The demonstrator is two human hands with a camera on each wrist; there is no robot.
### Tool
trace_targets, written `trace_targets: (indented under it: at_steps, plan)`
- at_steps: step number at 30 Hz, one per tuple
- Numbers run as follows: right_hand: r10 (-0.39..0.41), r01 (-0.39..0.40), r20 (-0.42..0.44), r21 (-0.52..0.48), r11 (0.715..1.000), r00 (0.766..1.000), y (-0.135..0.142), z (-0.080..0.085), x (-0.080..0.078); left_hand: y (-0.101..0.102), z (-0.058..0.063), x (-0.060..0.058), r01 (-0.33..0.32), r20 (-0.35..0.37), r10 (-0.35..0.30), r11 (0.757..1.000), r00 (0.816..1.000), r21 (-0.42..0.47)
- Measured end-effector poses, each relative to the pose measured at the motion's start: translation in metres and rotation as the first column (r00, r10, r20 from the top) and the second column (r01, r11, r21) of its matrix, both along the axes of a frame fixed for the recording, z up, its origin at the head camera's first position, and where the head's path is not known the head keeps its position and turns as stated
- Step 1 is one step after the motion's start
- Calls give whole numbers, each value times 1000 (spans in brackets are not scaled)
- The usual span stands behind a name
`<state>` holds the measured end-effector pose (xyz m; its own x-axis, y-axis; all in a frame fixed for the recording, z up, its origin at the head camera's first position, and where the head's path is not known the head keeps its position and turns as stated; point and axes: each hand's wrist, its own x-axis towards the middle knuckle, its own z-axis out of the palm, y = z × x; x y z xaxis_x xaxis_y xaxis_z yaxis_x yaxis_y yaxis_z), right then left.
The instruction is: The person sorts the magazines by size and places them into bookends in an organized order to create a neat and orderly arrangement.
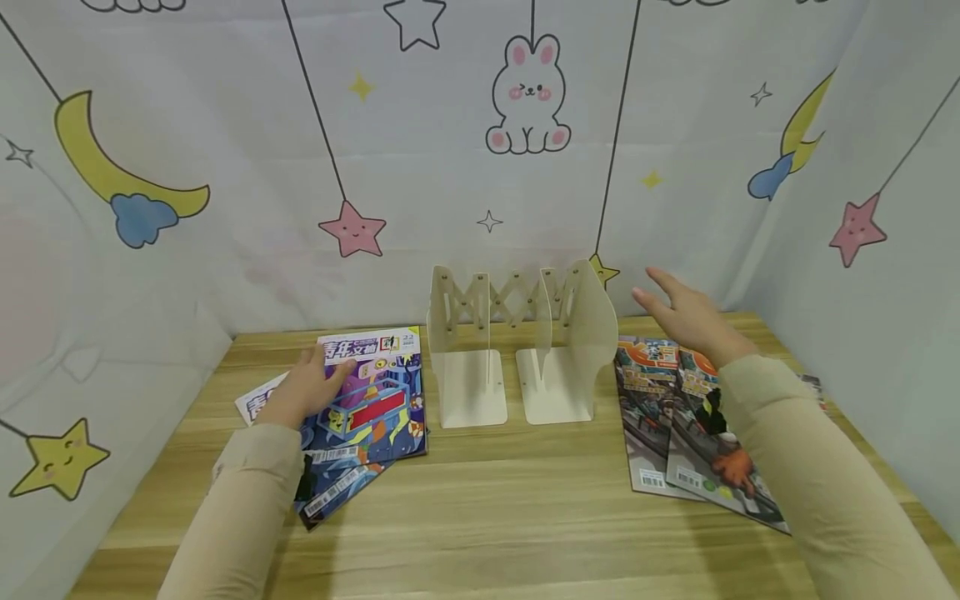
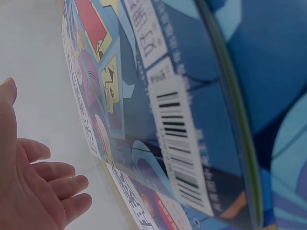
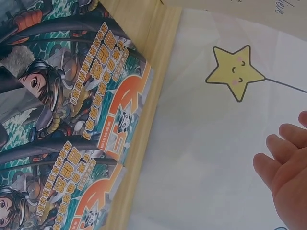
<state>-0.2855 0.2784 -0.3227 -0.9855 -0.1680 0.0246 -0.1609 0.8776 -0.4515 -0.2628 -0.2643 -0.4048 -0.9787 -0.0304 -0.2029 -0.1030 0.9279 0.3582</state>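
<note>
On the left, a purple-blue magazine (image 1: 378, 408) overlaps another magazine (image 1: 341, 497) fanned out beneath it. My left hand (image 1: 309, 387) is over the upper magazine's left edge, fingers loosely extended; whether it touches the cover I cannot tell. In the left wrist view that hand (image 2: 41, 191) has spread fingers and holds nothing. My right hand (image 1: 693, 317) is raised above the right-hand magazines, fingers extended, also holding nothing. Two overlapping magazines with orange titles lie there, one on the left (image 1: 645, 417) and one on the right (image 1: 705, 450), partly covered by my sleeve.
A cream folding book stand (image 1: 474, 392) with crisscross slats and upright panels stands at the middle back of the wooden table (image 1: 480, 508). White cloth (image 1: 450, 108) printed with stars, moons and a rabbit hangs behind it and along both sides.
</note>
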Motion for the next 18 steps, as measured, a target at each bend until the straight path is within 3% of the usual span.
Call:
trace_targets:
  at_steps: [18]
  plan:
    - [24,-25,-6,-123,992,1000,-13,5,1,2,-3,-2,8,41,-6,999,999,-41]
